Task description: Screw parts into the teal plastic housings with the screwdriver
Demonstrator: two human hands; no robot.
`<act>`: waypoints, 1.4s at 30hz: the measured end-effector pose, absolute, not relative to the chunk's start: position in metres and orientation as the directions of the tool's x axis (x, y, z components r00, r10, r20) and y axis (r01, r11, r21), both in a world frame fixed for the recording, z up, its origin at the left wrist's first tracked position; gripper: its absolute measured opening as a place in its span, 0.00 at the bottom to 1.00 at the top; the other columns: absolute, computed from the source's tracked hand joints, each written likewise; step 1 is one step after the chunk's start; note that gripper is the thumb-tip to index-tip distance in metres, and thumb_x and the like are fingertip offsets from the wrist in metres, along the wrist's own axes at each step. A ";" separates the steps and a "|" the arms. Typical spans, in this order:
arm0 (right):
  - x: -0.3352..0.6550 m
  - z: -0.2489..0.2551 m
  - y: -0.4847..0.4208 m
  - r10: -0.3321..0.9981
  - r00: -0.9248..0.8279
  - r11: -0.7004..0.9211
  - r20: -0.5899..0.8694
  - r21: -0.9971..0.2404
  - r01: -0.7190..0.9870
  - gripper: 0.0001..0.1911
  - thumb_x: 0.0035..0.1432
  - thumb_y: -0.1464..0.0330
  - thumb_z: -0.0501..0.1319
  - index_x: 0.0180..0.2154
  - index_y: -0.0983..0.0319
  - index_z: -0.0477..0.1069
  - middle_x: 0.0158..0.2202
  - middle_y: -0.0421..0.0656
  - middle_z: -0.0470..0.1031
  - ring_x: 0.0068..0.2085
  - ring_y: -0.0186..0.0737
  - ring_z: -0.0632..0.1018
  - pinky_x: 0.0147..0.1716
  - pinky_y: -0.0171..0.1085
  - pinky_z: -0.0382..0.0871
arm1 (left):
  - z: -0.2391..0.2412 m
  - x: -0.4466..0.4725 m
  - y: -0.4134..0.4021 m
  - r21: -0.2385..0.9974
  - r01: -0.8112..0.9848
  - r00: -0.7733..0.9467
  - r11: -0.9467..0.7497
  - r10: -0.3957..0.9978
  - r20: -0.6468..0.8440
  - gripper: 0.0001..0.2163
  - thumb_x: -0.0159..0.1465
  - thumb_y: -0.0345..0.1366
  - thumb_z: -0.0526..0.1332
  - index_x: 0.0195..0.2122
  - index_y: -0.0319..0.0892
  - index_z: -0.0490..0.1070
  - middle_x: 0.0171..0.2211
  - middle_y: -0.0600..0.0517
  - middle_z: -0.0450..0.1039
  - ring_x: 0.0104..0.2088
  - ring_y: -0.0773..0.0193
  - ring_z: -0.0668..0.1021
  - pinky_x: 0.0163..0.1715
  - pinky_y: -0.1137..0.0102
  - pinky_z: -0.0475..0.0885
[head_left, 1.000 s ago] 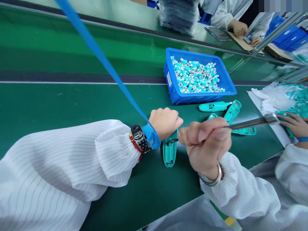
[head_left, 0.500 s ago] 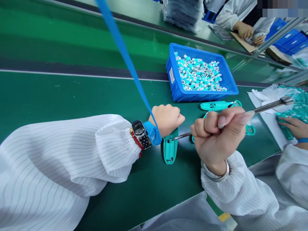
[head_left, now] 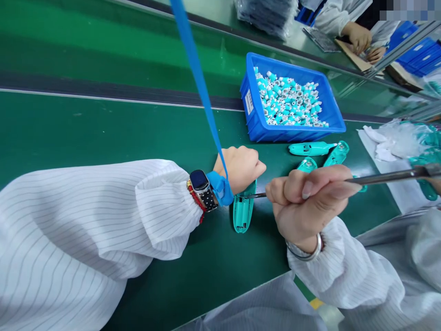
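Observation:
My left hand [head_left: 241, 166] is closed in a fist and presses down on one end of a teal plastic housing [head_left: 243, 210] that lies open side up on the green bench. My right hand [head_left: 305, 204] is closed around long metal tweezers [head_left: 386, 176]. The tweezers' thin tip [head_left: 253, 195] reaches into the housing just below my left hand. A blue wrist strap [head_left: 220, 187] and a watch sit on my left wrist, and the strap's blue cord runs up out of view.
A blue bin [head_left: 255, 124] of several small teal and white parts stands behind my hands. More teal housings [head_left: 310, 148] lie beside it. White cloths and plastic wrap [head_left: 389, 140] lie at the right. Another person's hands [head_left: 358, 37] work across the conveyor.
My right hand has dropped a little and levelled the tweezers, whose tip stays at the housing. The neighbour's hand at the right edge has gone out of view. My left hand holds still.

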State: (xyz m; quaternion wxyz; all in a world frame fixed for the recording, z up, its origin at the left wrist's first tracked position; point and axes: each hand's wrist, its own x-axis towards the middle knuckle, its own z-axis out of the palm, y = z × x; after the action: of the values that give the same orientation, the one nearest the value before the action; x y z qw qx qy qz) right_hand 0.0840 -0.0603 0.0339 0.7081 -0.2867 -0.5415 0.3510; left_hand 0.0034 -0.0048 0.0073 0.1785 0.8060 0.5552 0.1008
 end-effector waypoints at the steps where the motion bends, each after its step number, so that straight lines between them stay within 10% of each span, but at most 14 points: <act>1: 0.083 0.033 -0.061 0.802 0.163 0.597 0.575 -0.784 -0.170 0.18 0.62 0.59 0.51 0.22 0.58 0.55 0.14 0.31 0.42 0.12 0.25 0.44 0.09 0.28 0.41 | 0.008 0.003 -0.005 0.399 0.861 0.362 -0.316 0.931 -0.044 0.16 0.59 0.37 0.46 0.28 0.39 0.73 0.30 0.45 0.74 0.33 0.54 0.76 0.28 0.67 0.62; 42: 0.086 0.034 -0.059 0.810 0.144 0.586 0.569 -0.780 -0.219 0.17 0.62 0.62 0.49 0.22 0.58 0.52 0.16 0.32 0.41 0.13 0.26 0.46 0.10 0.28 0.44 | 0.004 0.004 -0.003 0.368 0.873 0.343 -0.319 0.939 0.002 0.16 0.59 0.38 0.47 0.29 0.40 0.74 0.28 0.46 0.73 0.32 0.55 0.75 0.26 0.68 0.60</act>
State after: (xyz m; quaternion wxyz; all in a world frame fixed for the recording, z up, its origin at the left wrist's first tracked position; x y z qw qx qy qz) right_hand 0.0858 -0.0585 0.0342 0.7055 -0.2721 -0.5435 0.3645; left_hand 0.0045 -0.0031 0.0044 0.1529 0.8049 0.5630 0.1080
